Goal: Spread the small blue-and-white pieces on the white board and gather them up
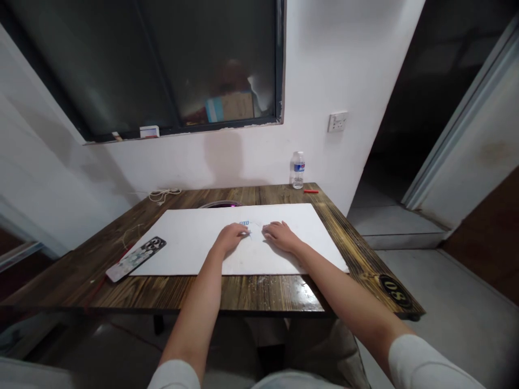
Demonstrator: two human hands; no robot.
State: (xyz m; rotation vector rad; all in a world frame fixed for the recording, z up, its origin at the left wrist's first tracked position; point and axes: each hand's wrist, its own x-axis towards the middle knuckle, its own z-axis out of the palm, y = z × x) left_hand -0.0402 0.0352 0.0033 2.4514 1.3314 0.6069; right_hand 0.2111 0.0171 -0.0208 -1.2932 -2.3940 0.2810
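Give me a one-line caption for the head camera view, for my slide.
Left hand and right hand rest on a white sheet on a wooden table.
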